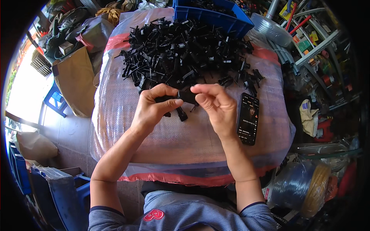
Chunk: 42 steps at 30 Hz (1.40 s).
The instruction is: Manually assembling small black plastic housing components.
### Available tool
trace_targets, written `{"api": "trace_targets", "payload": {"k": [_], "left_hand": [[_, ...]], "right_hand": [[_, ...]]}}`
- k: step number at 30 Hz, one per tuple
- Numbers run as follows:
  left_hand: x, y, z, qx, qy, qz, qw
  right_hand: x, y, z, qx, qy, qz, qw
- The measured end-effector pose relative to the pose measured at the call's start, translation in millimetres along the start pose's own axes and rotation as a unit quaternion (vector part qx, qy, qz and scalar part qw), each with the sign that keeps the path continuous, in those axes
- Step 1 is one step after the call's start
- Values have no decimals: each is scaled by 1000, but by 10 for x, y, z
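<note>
Both hands meet over the middle of the work surface, pinching one small black plastic clip part point(186, 96) between them. Left hand point(154, 106): thumb and fingers closed on the part's left end, thumb below, forefinger curled over the top. Right hand point(216, 106): fingertips point(197, 89) closed on the part's right end, palm turned toward the person, wrist bent. The part is held just above the surface, not resting on it. A second small black plastic piece point(181, 114) sits just under the left thumb; cannot tell whether it hangs from the held part or lies on the surface.

Surface is a large bulging sack of translucent woven plastic with red bands point(127, 115), used as a table. Beyond the hands, on the far half of the sack, a loose heap of many like black plastic parts point(181, 54), spreading to the right in a few strays. Behind the heap, at the far edge, a blue plastic bin point(216, 17) holds more dark parts; its contents are too small to tell apart.

Right of the right hand, near it, a black smartphone point(248, 118) lies flat on the sack, screen lit, long side running away from the person.

Forearms bare, coming up from the lower edge, elbows apart, converging on the part. Blue-grey striped shirt point(177, 211) at the bottom edge. Blue plastic stool point(58, 101) on the floor at left, beside a brown paper sack point(77, 82).
</note>
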<state>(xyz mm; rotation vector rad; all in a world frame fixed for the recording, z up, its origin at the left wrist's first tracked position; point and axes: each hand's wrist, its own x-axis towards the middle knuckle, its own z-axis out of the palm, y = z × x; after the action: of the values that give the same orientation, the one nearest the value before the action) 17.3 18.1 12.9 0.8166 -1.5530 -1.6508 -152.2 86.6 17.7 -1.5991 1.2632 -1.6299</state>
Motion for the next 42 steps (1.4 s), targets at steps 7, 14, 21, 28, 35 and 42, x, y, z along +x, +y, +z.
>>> {"api": "trace_targets", "payload": {"k": [7,14,21,28,35,42], "left_hand": [[-58,7,69,51,3,107,993],[-107,43,157,220,33,332,917],[34,75,-92,-80,59,-38,994],[69,-109,-51,-141,-49,-139,979],[-44,-9,116,16,20,-12,1000],[-40,10,120,13,26,-23,999]], "right_hand": [[5,93,-2,35,-75,-13,996],[-13,222,-61,367,-121,241,890],[57,-51,-14,-72,-154,-30,985],[37,5,40,-374,-79,-254,889],[3,86,147,-397,-62,-216,890],[-42,156,270,-434,-23,-198,879]]}}
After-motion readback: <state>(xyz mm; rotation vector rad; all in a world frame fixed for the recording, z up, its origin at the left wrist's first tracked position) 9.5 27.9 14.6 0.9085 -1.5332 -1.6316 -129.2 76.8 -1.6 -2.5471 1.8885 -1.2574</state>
